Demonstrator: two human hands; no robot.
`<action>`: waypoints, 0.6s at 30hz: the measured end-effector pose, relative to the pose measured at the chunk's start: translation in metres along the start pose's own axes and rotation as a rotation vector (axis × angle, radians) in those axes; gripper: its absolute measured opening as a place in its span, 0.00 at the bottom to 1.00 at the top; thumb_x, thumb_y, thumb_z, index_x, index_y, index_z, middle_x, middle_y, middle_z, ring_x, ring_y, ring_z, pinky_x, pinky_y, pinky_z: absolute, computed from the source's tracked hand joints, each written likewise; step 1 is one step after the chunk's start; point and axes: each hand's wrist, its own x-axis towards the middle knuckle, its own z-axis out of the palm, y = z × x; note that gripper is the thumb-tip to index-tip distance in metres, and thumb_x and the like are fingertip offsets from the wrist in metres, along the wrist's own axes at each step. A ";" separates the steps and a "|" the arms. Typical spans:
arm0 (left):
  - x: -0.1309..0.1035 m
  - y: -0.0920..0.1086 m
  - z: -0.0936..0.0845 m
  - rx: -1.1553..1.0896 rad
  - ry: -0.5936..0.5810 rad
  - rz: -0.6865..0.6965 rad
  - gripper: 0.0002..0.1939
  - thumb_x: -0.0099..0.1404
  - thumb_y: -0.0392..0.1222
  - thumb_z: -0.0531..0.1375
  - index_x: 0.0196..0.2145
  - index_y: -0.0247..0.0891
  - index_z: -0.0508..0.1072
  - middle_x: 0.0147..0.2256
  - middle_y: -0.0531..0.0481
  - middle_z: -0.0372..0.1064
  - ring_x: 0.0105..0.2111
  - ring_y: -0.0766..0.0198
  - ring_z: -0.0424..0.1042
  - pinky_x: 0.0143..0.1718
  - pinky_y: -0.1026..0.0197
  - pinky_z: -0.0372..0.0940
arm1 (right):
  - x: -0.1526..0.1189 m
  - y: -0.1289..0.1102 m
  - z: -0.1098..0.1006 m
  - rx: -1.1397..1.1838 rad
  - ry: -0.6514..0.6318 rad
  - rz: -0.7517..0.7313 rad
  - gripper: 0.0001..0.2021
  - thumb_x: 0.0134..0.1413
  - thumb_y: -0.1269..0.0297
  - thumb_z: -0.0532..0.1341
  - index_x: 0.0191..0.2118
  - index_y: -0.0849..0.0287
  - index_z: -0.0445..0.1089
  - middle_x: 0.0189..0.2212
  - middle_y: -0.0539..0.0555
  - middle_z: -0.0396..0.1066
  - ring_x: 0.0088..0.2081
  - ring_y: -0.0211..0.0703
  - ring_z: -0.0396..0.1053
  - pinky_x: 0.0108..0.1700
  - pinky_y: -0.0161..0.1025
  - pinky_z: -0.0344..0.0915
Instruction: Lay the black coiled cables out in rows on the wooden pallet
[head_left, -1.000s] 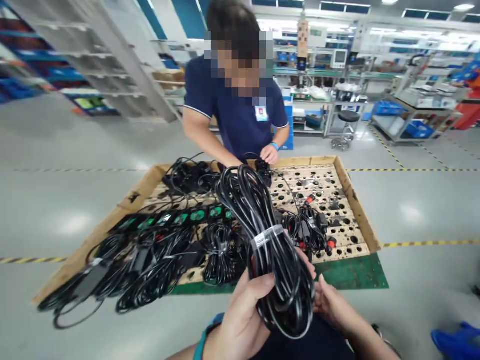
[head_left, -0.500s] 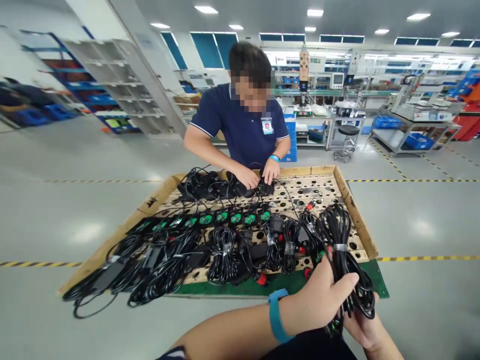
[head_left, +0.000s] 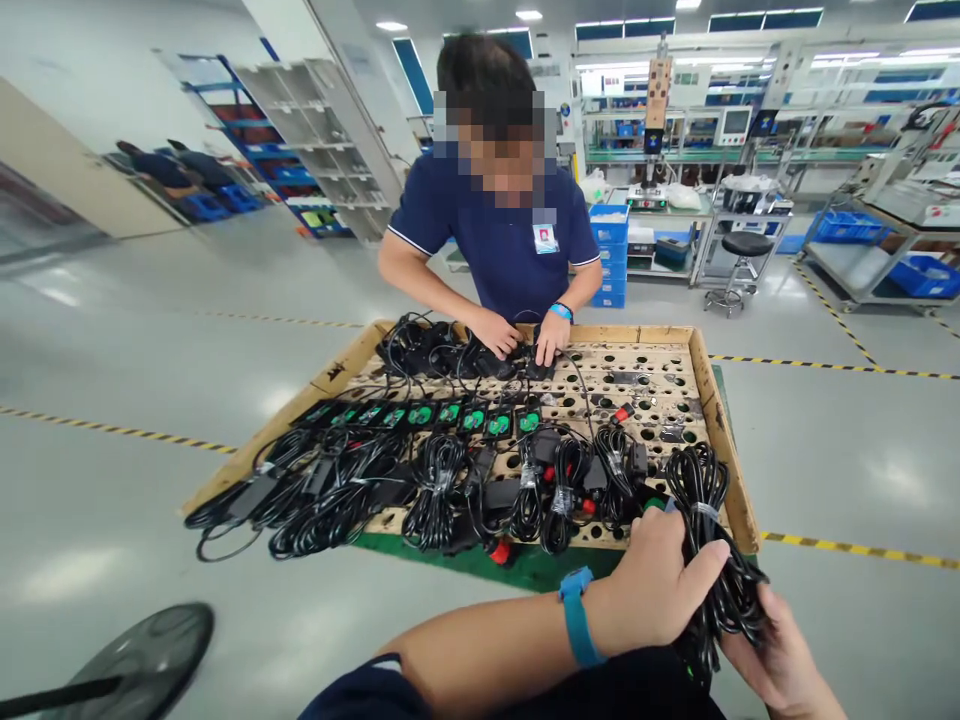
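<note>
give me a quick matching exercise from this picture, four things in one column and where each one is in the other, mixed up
Things:
1. bundled black cable
2. row of green-labelled connectors
3. blue wristband
4. black stool

Places:
A. on the left wrist of the person wearing the camera
B. held in both hands, left hand and right hand, at the near right corner of the perforated tray
C. on the floor behind the tray, by the workbenches
D. lined up across the middle of the tray

Pairs: 1-B, 2-D, 3-A, 4-C
</note>
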 end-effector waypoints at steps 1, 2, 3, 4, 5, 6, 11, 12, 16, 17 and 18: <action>0.003 -0.001 0.001 0.024 0.008 0.010 0.20 0.72 0.58 0.50 0.37 0.40 0.69 0.40 0.40 0.70 0.42 0.50 0.66 0.48 0.44 0.62 | 0.001 -0.003 0.001 0.021 0.034 0.011 0.24 0.39 0.35 0.73 0.36 0.47 0.82 0.39 0.55 0.82 0.53 0.60 0.75 0.62 0.59 0.66; 0.005 -0.002 0.002 0.038 0.012 0.025 0.19 0.72 0.58 0.50 0.38 0.39 0.69 0.40 0.39 0.70 0.43 0.50 0.66 0.48 0.44 0.62 | 0.002 -0.007 0.005 0.035 0.065 0.015 0.25 0.38 0.35 0.73 0.37 0.48 0.82 0.39 0.55 0.82 0.53 0.60 0.75 0.62 0.59 0.66; 0.007 -0.003 0.002 0.044 0.013 0.047 0.19 0.72 0.58 0.50 0.38 0.39 0.69 0.41 0.39 0.70 0.43 0.49 0.65 0.49 0.43 0.62 | 0.004 -0.010 0.009 0.041 0.092 0.010 0.24 0.37 0.37 0.74 0.37 0.49 0.82 0.39 0.55 0.82 0.52 0.60 0.75 0.62 0.59 0.66; 0.009 -0.004 0.000 0.037 0.011 0.076 0.19 0.72 0.57 0.50 0.39 0.39 0.69 0.41 0.39 0.70 0.43 0.50 0.65 0.49 0.43 0.62 | 0.005 -0.015 0.016 0.040 0.115 -0.003 0.22 0.37 0.40 0.75 0.36 0.50 0.82 0.38 0.55 0.82 0.52 0.60 0.75 0.62 0.58 0.66; 0.010 -0.007 -0.002 0.012 0.011 0.111 0.19 0.72 0.56 0.49 0.40 0.38 0.69 0.41 0.39 0.69 0.43 0.50 0.65 0.49 0.43 0.62 | 0.006 -0.019 0.023 0.035 0.130 -0.015 0.20 0.36 0.44 0.76 0.34 0.51 0.82 0.37 0.55 0.82 0.51 0.61 0.76 0.62 0.58 0.66; 0.011 -0.011 -0.004 -0.028 0.017 0.154 0.19 0.73 0.55 0.48 0.40 0.38 0.69 0.41 0.39 0.69 0.43 0.51 0.65 0.50 0.44 0.62 | 0.007 -0.023 0.030 0.025 0.133 -0.024 0.18 0.36 0.47 0.77 0.33 0.53 0.82 0.37 0.55 0.82 0.51 0.61 0.76 0.62 0.58 0.66; 0.012 -0.064 -0.015 -0.303 0.110 0.231 0.28 0.74 0.62 0.45 0.42 0.37 0.72 0.43 0.39 0.69 0.48 0.53 0.66 0.54 0.48 0.62 | 0.011 -0.033 0.052 -0.049 0.065 -0.008 0.18 0.38 0.50 0.74 0.35 0.57 0.81 0.36 0.59 0.81 0.50 0.64 0.76 0.60 0.60 0.68; 0.014 -0.081 -0.015 -0.344 0.127 0.146 0.30 0.74 0.65 0.44 0.40 0.37 0.72 0.42 0.40 0.69 0.47 0.53 0.66 0.53 0.48 0.63 | 0.010 -0.033 0.053 -0.067 0.053 -0.003 0.19 0.39 0.50 0.73 0.37 0.58 0.81 0.36 0.59 0.81 0.50 0.65 0.76 0.60 0.60 0.68; 0.028 -0.149 -0.009 -0.602 0.049 -0.550 0.39 0.64 0.79 0.46 0.40 0.36 0.68 0.37 0.43 0.67 0.36 0.56 0.70 0.38 0.52 0.68 | 0.002 -0.031 0.050 -0.145 -0.024 -0.008 0.27 0.40 0.50 0.70 0.48 0.57 0.79 0.42 0.60 0.80 0.53 0.68 0.73 0.59 0.58 0.68; 0.033 -0.161 -0.007 -0.710 -0.040 -0.698 0.41 0.61 0.81 0.48 0.43 0.36 0.67 0.37 0.43 0.68 0.34 0.55 0.72 0.35 0.52 0.68 | 0.000 -0.032 0.050 -0.166 -0.041 -0.022 0.30 0.39 0.49 0.70 0.50 0.56 0.79 0.44 0.60 0.80 0.55 0.69 0.72 0.60 0.58 0.68; 0.038 -0.169 -0.003 -0.835 -0.145 -0.797 0.44 0.58 0.82 0.51 0.46 0.35 0.65 0.37 0.42 0.69 0.33 0.54 0.74 0.35 0.51 0.69 | -0.001 -0.033 0.050 -0.195 -0.056 -0.039 0.31 0.37 0.47 0.71 0.50 0.55 0.79 0.46 0.59 0.79 0.57 0.70 0.70 0.61 0.58 0.67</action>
